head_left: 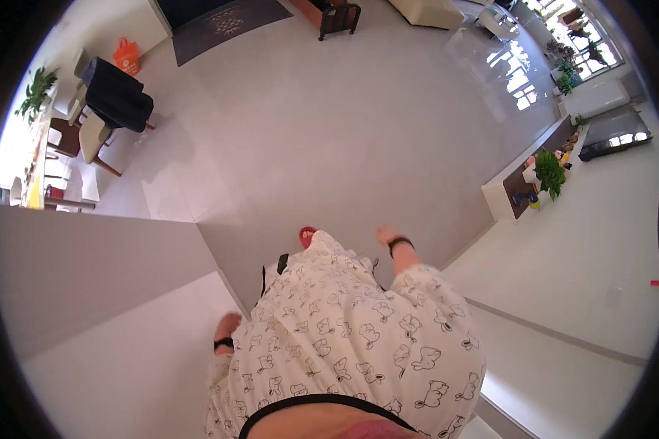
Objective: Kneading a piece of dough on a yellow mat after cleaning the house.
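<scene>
My right hand (386, 235), blurred, hangs over the floor in front of my body, a dark band around its wrist. It holds nothing that I can see. At my left side, my left hand (229, 325) is low beside the white wall, partly hidden by my clothing, with a black band at the wrist; its fingers are too blurred to read. I wear a white garment (329, 335) printed with rabbit outlines. A red slipper (307, 236) shows below its hem on the pale tiled floor (307, 137).
A wall corner (197, 230) stands close at the left. Chairs, one draped with dark cloth (115, 96), and an orange bag (127, 56) are further left. On the right, a low cabinet (491, 200) bears a potted plant (549, 173). A dark mat (225, 27) lies ahead.
</scene>
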The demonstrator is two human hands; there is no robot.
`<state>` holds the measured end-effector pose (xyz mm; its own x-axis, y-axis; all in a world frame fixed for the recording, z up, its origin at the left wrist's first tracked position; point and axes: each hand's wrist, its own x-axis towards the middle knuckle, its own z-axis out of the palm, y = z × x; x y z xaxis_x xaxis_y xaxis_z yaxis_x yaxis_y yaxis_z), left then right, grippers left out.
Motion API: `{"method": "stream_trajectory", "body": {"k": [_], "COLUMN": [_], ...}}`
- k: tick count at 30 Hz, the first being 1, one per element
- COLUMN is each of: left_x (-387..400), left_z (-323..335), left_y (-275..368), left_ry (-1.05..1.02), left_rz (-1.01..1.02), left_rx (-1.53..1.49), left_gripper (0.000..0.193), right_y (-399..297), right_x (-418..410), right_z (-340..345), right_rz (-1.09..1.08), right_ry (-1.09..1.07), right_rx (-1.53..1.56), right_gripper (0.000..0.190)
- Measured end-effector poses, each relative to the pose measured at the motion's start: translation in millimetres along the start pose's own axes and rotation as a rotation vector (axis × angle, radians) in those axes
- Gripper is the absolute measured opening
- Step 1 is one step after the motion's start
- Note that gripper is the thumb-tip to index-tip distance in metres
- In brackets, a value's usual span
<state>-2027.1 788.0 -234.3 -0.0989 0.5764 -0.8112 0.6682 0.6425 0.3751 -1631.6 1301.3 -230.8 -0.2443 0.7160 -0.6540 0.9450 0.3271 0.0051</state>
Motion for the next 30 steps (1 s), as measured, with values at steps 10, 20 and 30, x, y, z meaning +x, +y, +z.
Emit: {"method": "stream_trajectory", "body": {"k": [10,20,30], "left_x": [15,117,99], "left_z": [-81,-333,-209], "left_y": [-39,-146,-63], "left_ry": [0.107,0.438,0.784], "left_rz": [0.188,0.159,0.073], "left_rx": [0.445,-1.448,-0.724], "left_gripper": [0.027,0.034,0.029], "right_y": [-314,-328,-66], "right_x": [9,66,48], "right_z": [-211,-190,-104], "right_rz": [-0.66,-0.486,0.178], "right_ry": [0.409,0.159,-0.245], "right_rx": [0.426,0.134,0.095], "right_gripper": [0.02,0.027,0.041]}}
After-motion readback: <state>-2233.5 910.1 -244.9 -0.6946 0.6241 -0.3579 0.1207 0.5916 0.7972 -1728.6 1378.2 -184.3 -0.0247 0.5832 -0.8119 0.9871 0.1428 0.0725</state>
